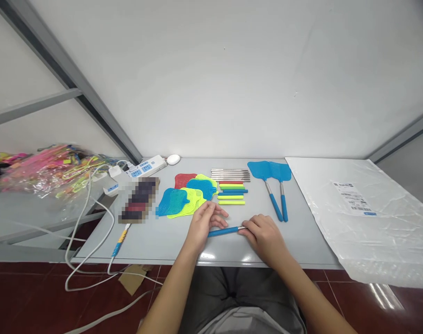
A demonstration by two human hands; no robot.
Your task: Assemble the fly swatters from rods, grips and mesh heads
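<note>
Blue grip [223, 231] partly hides behind left hand [203, 221].

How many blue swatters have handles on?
2. The left swatter lies on the table, right of the coloured tubes; the right swatter lies beside it, heads overlapping. I see no others.

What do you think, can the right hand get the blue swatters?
Probably yes: the blue swatters lie past the right hand, with nothing seen between. It's holding a metal rod, though, so it might need to let go first.
</note>
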